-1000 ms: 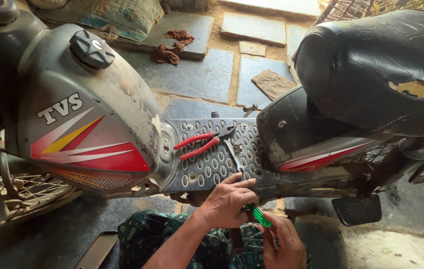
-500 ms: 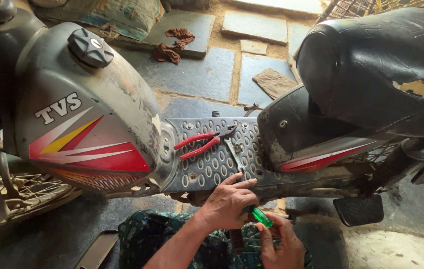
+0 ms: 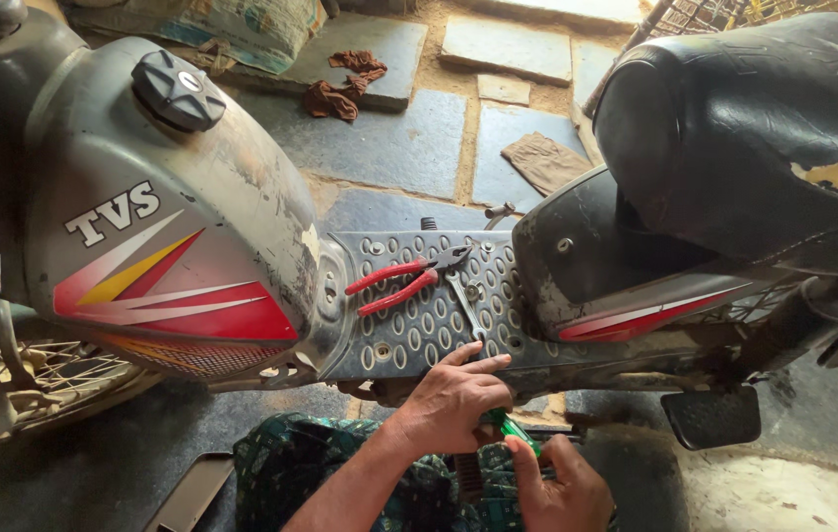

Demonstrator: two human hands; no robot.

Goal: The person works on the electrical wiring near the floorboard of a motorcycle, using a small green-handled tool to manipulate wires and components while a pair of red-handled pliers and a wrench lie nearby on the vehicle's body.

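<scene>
A grey moped lies across the view, its perforated metal footboard (image 3: 409, 335) in the middle. My left hand (image 3: 453, 399) rests on the footboard's near edge, fingers curled over it. Just below, my right hand (image 3: 562, 483) grips a green-handled screwdriver (image 3: 511, 430), whose tip points up under the footboard edge. Red-handled pliers (image 3: 409, 279) and a steel spanner (image 3: 465, 303) lie on the footboard, above my left hand.
The grey fuel tank with black cap (image 3: 179, 89) fills the left, the worn black seat (image 3: 754, 128) the right. A black footrest (image 3: 712, 416) juts out low on the right. Stone slabs, brown rags (image 3: 342, 84) and a sack lie beyond.
My right hand with the green screwdriver has shifted slightly lower and closer under my left hand. The left hand stays on the footboard edge.
</scene>
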